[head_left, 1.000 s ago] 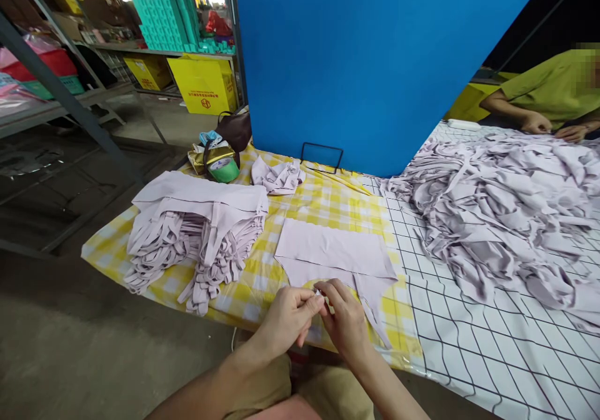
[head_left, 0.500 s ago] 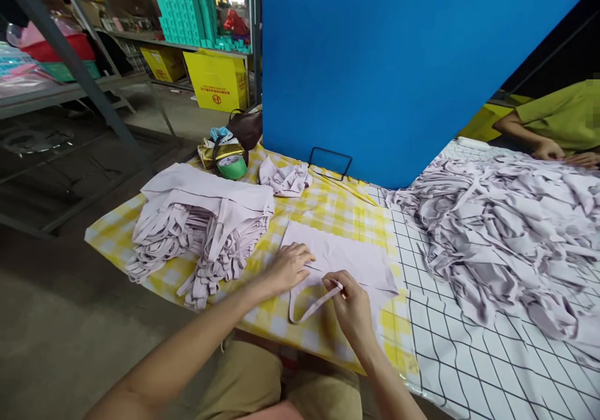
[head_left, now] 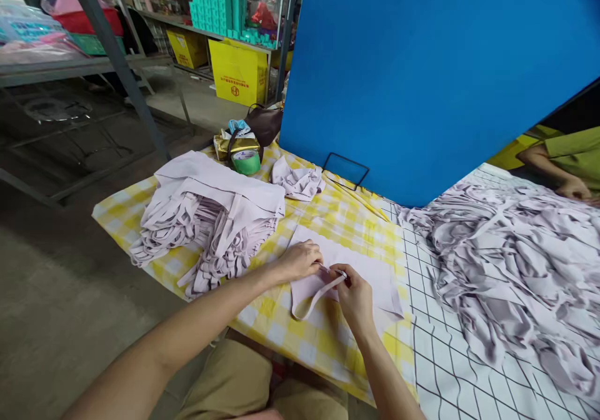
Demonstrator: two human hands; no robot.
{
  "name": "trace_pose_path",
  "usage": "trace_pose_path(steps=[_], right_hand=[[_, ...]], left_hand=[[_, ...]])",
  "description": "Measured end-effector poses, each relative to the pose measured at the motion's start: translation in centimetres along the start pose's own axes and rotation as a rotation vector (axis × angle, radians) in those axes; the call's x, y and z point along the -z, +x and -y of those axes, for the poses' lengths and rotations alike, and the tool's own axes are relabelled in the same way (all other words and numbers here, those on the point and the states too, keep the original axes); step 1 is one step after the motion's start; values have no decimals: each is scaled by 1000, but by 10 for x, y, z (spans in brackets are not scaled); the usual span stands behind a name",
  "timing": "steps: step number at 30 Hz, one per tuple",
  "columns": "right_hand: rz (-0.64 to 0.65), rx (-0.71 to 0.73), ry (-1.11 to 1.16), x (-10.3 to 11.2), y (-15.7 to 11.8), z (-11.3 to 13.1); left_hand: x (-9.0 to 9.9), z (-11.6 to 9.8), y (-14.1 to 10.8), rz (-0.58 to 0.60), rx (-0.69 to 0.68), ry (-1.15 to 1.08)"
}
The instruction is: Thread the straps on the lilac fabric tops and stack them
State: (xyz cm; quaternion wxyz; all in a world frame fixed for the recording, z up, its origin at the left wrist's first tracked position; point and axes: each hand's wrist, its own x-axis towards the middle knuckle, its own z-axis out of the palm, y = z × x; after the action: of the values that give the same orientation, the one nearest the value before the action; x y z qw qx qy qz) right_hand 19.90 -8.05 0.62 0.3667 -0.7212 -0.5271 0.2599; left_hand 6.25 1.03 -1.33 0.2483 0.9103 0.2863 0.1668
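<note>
A flat pale lilac garment piece [head_left: 370,270] with a narrow strap lies on the yellow-and-white checked cloth in front of me. My left hand [head_left: 302,260] is closed, its fingertips pinching the fabric near the strap. Close to its right, my right hand [head_left: 351,289] is curled around a small shiny metal tool [head_left: 342,274] that looks like thread snips, mostly hidden by the fingers. The strap [head_left: 314,301] loops down to the left from beneath the right fingers. On the left sits a stack of similar strapped pieces [head_left: 220,182].
A crumpled lilac piece [head_left: 297,179] and a green tape roll [head_left: 246,162] lie toward the back. A tall blue panel [head_left: 398,82] with a black wire stand [head_left: 347,170] rises behind. To the right is a large fabric heap [head_left: 510,251], with another person's hand [head_left: 574,189] beyond.
The view has shifted, so the scene sits further right. My left hand has moved closer to my right and now pinches the fabric, where before it lay flatter on it.
</note>
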Motion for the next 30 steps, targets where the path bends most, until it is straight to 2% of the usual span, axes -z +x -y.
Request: trace_pose_path(steps=[5, 18, 30], right_hand=[[-22, 192, -134, -6, 13, -4], [-11, 246, -217, -10, 22, -11], [-23, 245, -133, -20, 22, -5]], left_hand=[[-2, 6, 2, -1, 25, -58], [-2, 10, 5, 13, 23, -104], [-7, 11, 5, -12, -17, -47]])
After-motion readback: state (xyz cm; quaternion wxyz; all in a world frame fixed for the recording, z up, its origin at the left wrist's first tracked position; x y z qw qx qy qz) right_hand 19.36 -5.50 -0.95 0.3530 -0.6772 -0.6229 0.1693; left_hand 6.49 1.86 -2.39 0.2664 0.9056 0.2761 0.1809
